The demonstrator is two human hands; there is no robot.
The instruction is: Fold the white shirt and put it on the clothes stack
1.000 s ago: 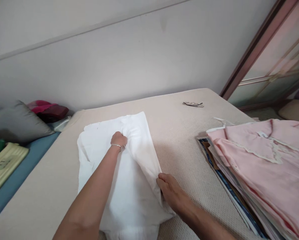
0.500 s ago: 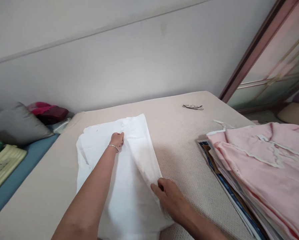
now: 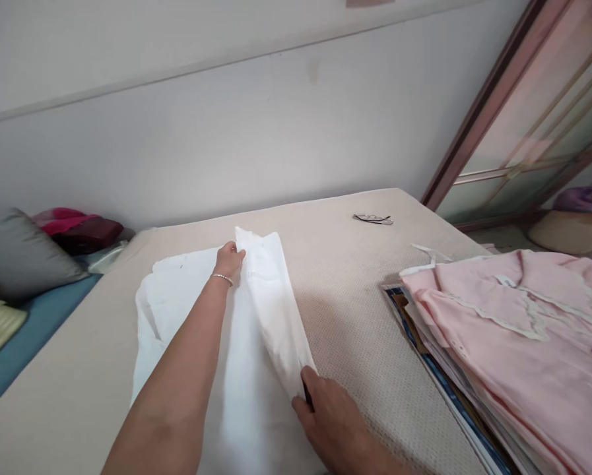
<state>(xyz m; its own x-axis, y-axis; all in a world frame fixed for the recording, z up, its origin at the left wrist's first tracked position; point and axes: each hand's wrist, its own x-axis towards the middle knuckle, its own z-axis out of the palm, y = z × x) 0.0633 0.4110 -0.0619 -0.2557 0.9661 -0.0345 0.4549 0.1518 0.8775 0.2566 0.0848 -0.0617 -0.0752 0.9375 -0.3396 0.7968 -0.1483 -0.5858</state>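
While the beige-covered bed (image 3: pixel 335 284) bears the spread white cloth garment (image 3: pixel 243 376), I have its folded side flap (image 3: pixel 268 290) gripped low by the right hand (image 3: pixel 330 412) and pinched near the top by the left hand (image 3: pixel 230 260), a fold, I judge, that calls for smoothing flat.

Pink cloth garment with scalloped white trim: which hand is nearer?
Right: the right hand is left of the pink garment, apart from it; the left hand is farther left.
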